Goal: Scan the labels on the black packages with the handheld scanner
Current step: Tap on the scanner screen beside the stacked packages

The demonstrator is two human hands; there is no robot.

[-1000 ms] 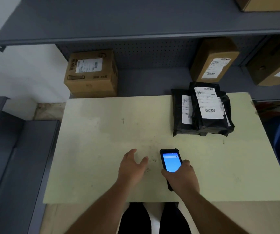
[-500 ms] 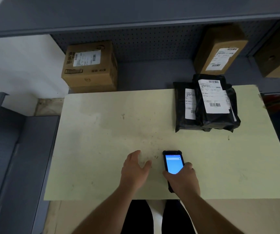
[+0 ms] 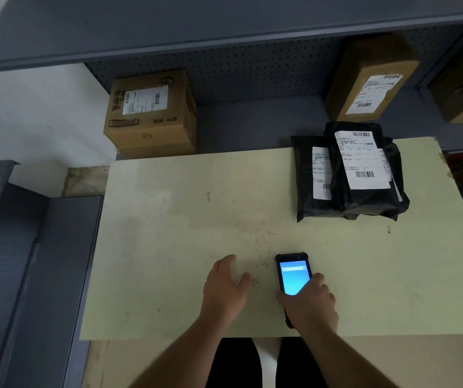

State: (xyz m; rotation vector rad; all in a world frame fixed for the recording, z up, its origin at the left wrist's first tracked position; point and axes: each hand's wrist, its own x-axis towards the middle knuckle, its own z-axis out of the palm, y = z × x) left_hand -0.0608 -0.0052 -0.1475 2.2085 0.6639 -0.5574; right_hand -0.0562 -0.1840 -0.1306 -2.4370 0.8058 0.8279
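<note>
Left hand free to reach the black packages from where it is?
Probably yes. The left hand is open and empty, and bare table lies between it and the black packages; the scanner sits off that path.

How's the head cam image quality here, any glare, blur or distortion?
Head view: dim, flat light with soft shadows; the scanner screen glows bright blue, its text washed out; label barcodes on the black packages show, small print unreadable; wide-angle bending curves the shelf edge; both hands sharp, no motion blur.
</note>
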